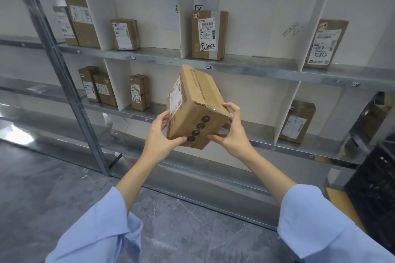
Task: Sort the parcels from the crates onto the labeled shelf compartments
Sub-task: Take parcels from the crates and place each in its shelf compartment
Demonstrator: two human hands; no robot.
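A cardboard parcel [198, 102] is held in the air and tilted, with its far end raised towards 12 o'clock. It is in front of the middle-row shelf compartment and is not set on any board. It is gripped at its near, lower end only. The left hand [160, 139] is curled round the corner at 8 o'clock, and the right hand [233, 134] is clamped on the corner at 4 o'clock, with its fingers hooked over the taped top edge. Because the far end is unsupported, the parcel could probably pivot or slip out of the fingers, and the glossy tape would make that more likely. The raised end lies just under the upper shelf beam [245, 68], which carries the tag [209, 66]. A push forward at this tilt could strike the beam. The shipping label [175, 100] is turned towards 9 o'clock and cannot be read, so a wrong compartment could be chosen. A white divider [286, 111] stands at 3 o'clock and could be clipped by a sideways drift. A black crate [376, 188] sits at 4 o'clock, well apart.
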